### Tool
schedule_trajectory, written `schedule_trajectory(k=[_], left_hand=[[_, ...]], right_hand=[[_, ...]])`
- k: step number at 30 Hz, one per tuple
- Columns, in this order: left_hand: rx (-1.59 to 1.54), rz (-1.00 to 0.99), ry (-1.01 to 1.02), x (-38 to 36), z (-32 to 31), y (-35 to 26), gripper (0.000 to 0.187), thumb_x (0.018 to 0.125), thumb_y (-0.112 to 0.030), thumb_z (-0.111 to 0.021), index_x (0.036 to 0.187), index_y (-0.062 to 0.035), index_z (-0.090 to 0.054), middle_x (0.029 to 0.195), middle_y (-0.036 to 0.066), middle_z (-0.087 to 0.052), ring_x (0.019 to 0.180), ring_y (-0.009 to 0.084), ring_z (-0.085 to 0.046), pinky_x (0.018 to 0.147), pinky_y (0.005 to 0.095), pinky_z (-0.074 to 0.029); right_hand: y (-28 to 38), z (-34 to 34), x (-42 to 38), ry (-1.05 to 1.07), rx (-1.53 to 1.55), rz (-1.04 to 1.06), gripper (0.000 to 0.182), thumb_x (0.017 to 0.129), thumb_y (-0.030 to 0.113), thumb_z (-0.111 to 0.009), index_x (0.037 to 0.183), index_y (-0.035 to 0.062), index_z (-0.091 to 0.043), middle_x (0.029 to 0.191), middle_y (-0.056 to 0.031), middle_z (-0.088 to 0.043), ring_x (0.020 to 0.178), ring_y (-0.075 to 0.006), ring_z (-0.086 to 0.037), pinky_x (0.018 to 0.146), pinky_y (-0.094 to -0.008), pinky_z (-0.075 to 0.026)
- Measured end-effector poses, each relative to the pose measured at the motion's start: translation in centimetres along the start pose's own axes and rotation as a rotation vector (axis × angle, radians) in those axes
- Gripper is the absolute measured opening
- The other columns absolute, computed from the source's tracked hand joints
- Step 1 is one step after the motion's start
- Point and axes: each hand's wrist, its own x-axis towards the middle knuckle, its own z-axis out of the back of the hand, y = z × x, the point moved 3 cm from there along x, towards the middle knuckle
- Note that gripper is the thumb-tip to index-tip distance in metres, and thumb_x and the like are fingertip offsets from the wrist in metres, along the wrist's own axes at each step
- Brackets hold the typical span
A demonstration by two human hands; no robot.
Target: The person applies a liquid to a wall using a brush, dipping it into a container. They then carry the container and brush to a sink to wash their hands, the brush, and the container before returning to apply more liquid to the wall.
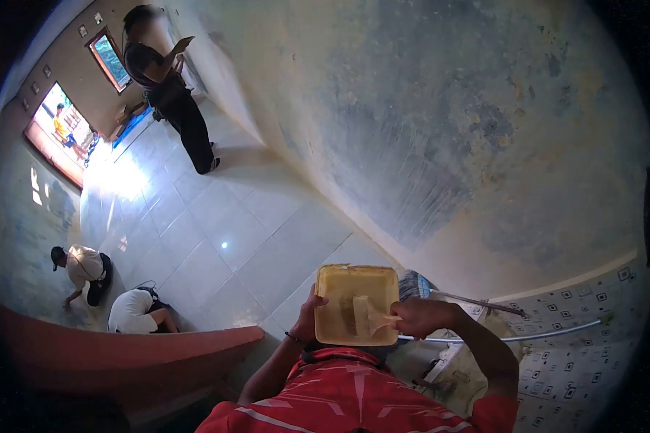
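Note:
A shallow yellow plastic tray (334,285) is held in front of my chest, its inside smeared with a pale, wet-looking coating. My left hand (308,316) grips the tray's left edge, with the thumb over the rim. At the right side, my right hand (417,318) is closed around the handle of a flat paintbrush (362,317). The brush head lies within the tray, against its bottom. Its exact bristle edge is hard to make out.
A broom (414,286) and a metal pole (556,332) lie to my right by the patchy wall (426,130). One person (173,90) stands ahead near that wall. Two people (87,268) crouch at the left, beyond a red ledge (159,353). Another person is outside the doorway (56,133).

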Motion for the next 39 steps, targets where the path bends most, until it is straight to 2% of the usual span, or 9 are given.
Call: schedule_trajectory(k=[1, 3, 6, 13, 15, 19, 21, 28, 39], left_hand=[[0.006, 0.007, 0.003, 0.6, -0.3, -0.2, 0.056, 0.077, -0.024, -0.047, 0.129, -0.0098, -0.033, 0.117, 0.01, -0.044, 0.11, 0.023, -0.046, 0.093, 0.039, -0.041], [0.678, -0.214, 0.041, 0.9, -2.9, -2.3, 0.056, 0.077, -0.023, -0.047, 0.129, -0.0091, -0.032, 0.118, 0.011, -0.043, 0.112, 0.0239, -0.043, 0.095, 0.0393, -0.039], [0.093, -0.011, 0.082, 4.8, -2.1, -1.4, 0.054, 0.077, -0.023, -0.047, 0.127, -0.0086, -0.033, 0.118, 0.011, -0.043, 0.11, 0.0237, -0.045, 0.093, 0.0387, -0.041], [0.164, 0.222, 0.165, 13.4, -2.5, -4.4, 0.054, 0.079, -0.025, -0.045, 0.129, -0.0091, -0.032, 0.117, 0.01, -0.045, 0.106, 0.0225, -0.049, 0.089, 0.0379, -0.044], [0.512, 0.139, 0.189, 16.0, -3.0, -6.6, 0.056, 0.079, -0.025, -0.045, 0.131, -0.0094, -0.029, 0.116, 0.01, -0.046, 0.106, 0.0218, -0.049, 0.089, 0.0378, -0.045], [0.206, 0.26, 0.36, 20.2, -4.4, -9.8, 0.056, 0.08, -0.026, -0.045, 0.131, -0.0094, -0.028, 0.116, 0.01, -0.045, 0.107, 0.0217, -0.049, 0.088, 0.0375, -0.046], [0.312, 0.106, 0.357, 21.9, -5.3, -11.8, 0.054, 0.081, -0.027, -0.044, 0.13, -0.0092, -0.029, 0.115, 0.011, -0.045, 0.106, 0.022, -0.05, 0.087, 0.0365, -0.047], [0.282, 0.291, 0.386, 28.0, -4.1, -14.1, 0.053, 0.077, -0.022, -0.047, 0.126, -0.0094, -0.033, 0.114, 0.011, -0.046, 0.106, 0.0225, -0.049, 0.089, 0.0378, -0.045], [0.166, 0.231, 0.306, 28.4, -5.6, -13.0, 0.053, 0.076, -0.021, -0.048, 0.125, -0.009, -0.033, 0.114, 0.012, -0.045, 0.106, 0.0246, -0.05, 0.087, 0.0399, -0.046]], right_hand=[[-0.8, 0.1, 0.1, -0.046, 0.038, 0.044, 0.037, 0.087, 0.028, -0.049, 0.101, -0.0061, -0.049, 0.078, -0.0232, -0.062, 0.075, -0.0339, -0.064, 0.069, -0.0432, -0.048], [-2.2, 0.1, 0.4, -0.152, 0.119, 0.13, 0.037, 0.089, 0.029, -0.048, 0.106, -0.0042, -0.048, 0.078, -0.0238, -0.062, 0.076, -0.0358, -0.063, 0.07, -0.0441, -0.048], [-3.2, 0.7, -0.5, -0.269, 0.234, 0.028, 0.036, 0.09, 0.029, -0.048, 0.107, -0.0032, -0.048, 0.081, -0.0243, -0.062, 0.079, -0.0367, -0.062, 0.071, -0.0439, -0.047], [-5.1, 0.7, 1.3, -0.697, 0.708, -0.071, 0.037, 0.09, 0.025, -0.051, 0.113, -0.0029, -0.047, 0.075, -0.0128, -0.062, 0.065, -0.0211, -0.062, 0.062, -0.0338, -0.047], [-4.8, 0.8, 2.9, -0.791, 1.027, -0.086, 0.039, 0.09, 0.025, -0.051, 0.114, -0.0052, -0.046, 0.074, -0.0086, -0.061, 0.064, -0.0129, -0.057, 0.059, -0.0298, -0.047], [-3.3, 2.2, 6.5, -0.897, 1.453, -0.101, 0.04, 0.09, 0.026, -0.051, 0.115, -0.0052, -0.046, 0.074, -0.0067, -0.06, 0.063, -0.0129, -0.056, 0.058, -0.0287, -0.046], [-2.3, 3.7, 7.5, -1.024, 1.423, -0.102, 0.039, 0.09, 0.026, -0.051, 0.115, -0.0044, -0.046, 0.075, -0.0082, -0.061, 0.063, -0.0154, -0.058, 0.058, -0.0299, -0.047], [2.7, 9.5, 4.9, -1.397, 0.767, -0.392, 0.03, 0.088, 0.017, -0.053, 0.112, -0.0005, -0.05, 0.081, -0.0198, -0.063, 0.073, -0.03, -0.065, 0.063, -0.0355, -0.049], [2.0, 13.8, 0.6, -1.467, 0.571, -0.334, 0.027, 0.087, 0.015, -0.054, 0.11, 0.0003, -0.054, 0.079, -0.0195, -0.063, 0.07, -0.0326, -0.065, 0.061, -0.0366, -0.05]])
